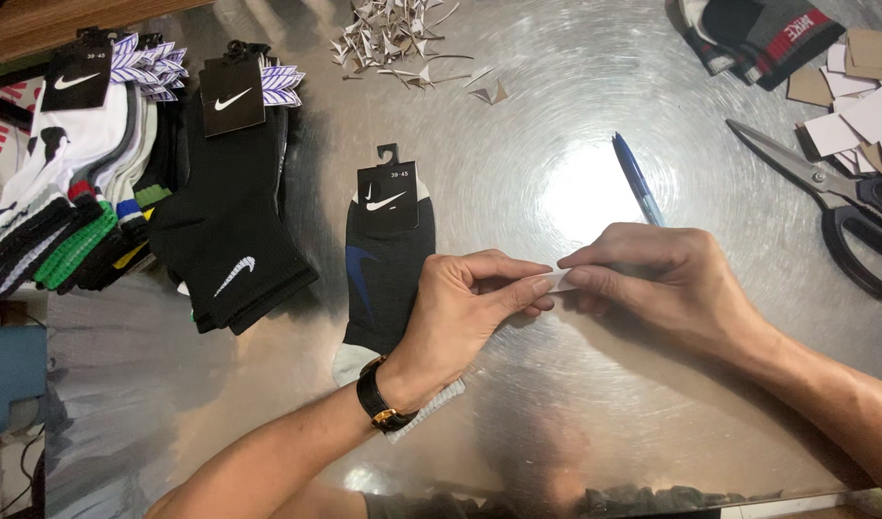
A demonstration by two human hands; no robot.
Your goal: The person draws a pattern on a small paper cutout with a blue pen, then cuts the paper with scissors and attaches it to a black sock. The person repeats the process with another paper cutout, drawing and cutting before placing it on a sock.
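Both hands meet over the shiny metal table (pixel 556 404), pinching one small white paper slip (pixel 562 280) between them: the left hand (pixel 470 308) grasps its near end with thumb and fingers (pixel 518 291), the right hand (pixel 652 279) clamps the other end. Just left of the left fingers lies a dark sock with a blue mark (pixel 383 274), partly under that wrist. A blue pen (pixel 637 180) lies just beyond the right fingers, scissors (pixel 830 202) well off to their right.
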